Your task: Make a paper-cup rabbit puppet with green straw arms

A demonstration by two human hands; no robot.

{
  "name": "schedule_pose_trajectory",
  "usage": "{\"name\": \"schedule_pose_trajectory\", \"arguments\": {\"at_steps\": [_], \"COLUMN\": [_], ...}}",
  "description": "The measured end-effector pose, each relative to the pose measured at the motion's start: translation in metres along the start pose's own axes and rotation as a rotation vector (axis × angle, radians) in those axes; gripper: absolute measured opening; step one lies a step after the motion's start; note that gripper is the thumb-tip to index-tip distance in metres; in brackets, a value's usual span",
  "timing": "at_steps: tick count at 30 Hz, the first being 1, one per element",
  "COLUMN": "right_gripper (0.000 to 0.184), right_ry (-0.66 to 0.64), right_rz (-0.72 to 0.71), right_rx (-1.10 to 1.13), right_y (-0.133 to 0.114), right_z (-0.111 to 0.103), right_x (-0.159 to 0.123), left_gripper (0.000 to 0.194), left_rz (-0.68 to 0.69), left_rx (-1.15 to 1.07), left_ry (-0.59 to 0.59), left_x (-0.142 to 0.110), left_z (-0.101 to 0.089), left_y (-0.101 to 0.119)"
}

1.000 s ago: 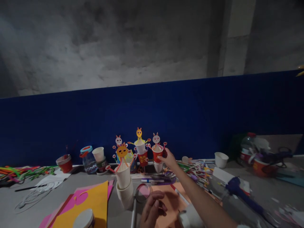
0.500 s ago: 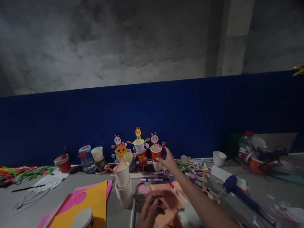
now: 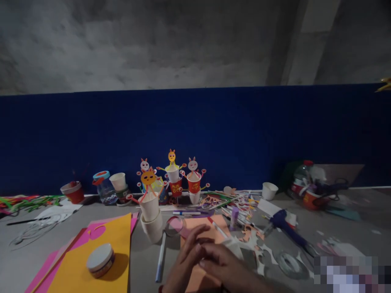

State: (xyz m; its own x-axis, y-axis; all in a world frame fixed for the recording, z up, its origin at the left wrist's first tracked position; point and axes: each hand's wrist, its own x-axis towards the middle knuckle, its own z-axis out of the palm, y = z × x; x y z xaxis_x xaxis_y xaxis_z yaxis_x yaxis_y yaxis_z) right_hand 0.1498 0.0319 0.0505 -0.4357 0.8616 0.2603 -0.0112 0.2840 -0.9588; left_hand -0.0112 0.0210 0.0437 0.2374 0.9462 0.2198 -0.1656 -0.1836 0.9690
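So your hands were together over the peach sheet point(image 3: 221, 220), left hand point(image 3: 188, 253) meeting right hand point(image 3: 224, 262) at the loosely bent fingers. The red cup figure point(image 3: 194, 186) with the pale, eared face stood upright behind that sheet, perched on a white cup point(image 3: 194, 197). The magnifying glass point(image 3: 161, 258) lay just left of the sheet, and your blue glue gun point(image 3: 290, 232) was well off to its right.

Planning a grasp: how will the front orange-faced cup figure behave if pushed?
The orange-faced cup figure may tip, stacked tall on another white cup. Its thin arms would probably bend. Both cups look like paper, so likely light.
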Motion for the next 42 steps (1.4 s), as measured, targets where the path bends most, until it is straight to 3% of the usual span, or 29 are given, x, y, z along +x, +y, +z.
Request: {"name": "schedule_pose_trajectory", "arguments": {"at_steps": [3,7,10,12,14,15,18,22,24,26,31,33,36,39,42], "right_gripper": [0.015,0.021,0.021,0.026,0.033,0.032,0.026,0.045,0.055,0.056,0.036,0.032,0.039,0.059,0.062], "right_ry": [0.049,0.093,0.176,0.336,0.496,0.557,0.613,0.607,0.565,0.522,0.491,0.475,0.411,0.456,0.515], "right_rz": [0.059,0.127,0.119,0.094,0.084,0.069,-0.035,-0.151,-0.142,-0.14,-0.141,-0.19,-0.354,-0.52,-0.511], "right_rx": [0.081,0.174,0.13,-0.029,-0.199,-0.273,-0.457,-0.659,-0.672,-0.645,-0.494,-0.478,-0.594,-0.693,-0.667], "right_y": [0.007,0.019,0.022,0.026,0.034,0.04,0.063,0.09,0.096,0.095,0.076,0.065,0.053,0.05,0.05], "right_z": [0.015,0.016,-0.003,-0.024,-0.048,-0.058,-0.075,-0.069,-0.062,-0.058,-0.052,-0.049,-0.049,-0.05,-0.046], "right_x": [-0.014,-0.025,-0.042,-0.056,-0.069,-0.075,-0.089,-0.099,-0.1,-0.098,-0.088,-0.083,-0.08,-0.084,-0.092], "left_gripper": [0.033,0.032,0.038,0.04,0.024,0.022,0.019,0.03,0.034,0.041,0.074,0.071,0.06,0.054,0.056], "left_rz": [-0.08,-0.109,-0.077,-0.038,0.031,0.057,0.091,0.099,0.11,0.122,0.122,0.123,0.13,0.135,0.239], "left_rx": [0.047,0.137,0.294,0.429,0.575,0.612,0.867,0.94,0.938,0.912,0.791,0.79,0.715,0.449,0.265], "left_ry": [-0.126,-0.046,-0.059,-0.171,-0.327,-0.302,0.069,0.132,0.12,0.081,-0.072,-0.111,-0.157,-0.156,-0.153], "left_x": [-0.004,-0.007,-0.016,-0.026,-0.035,-0.038,-0.038,-0.027,-0.023,-0.019,-0.003,0.003,0.001,-0.012,-0.025], "left_z": [0.012,0.026,0.032,0.03,0.021,0.013,-0.02,-0.05,-0.046,-0.028,0.024,0.033,0.029,0.015,0.005], "left_y": [0.003,-0.007,0.002,0.016,0.028,0.031,0.026,0.011,0.005,-0.001,-0.014,-0.015,-0.01,-0.007,-0.012]}}
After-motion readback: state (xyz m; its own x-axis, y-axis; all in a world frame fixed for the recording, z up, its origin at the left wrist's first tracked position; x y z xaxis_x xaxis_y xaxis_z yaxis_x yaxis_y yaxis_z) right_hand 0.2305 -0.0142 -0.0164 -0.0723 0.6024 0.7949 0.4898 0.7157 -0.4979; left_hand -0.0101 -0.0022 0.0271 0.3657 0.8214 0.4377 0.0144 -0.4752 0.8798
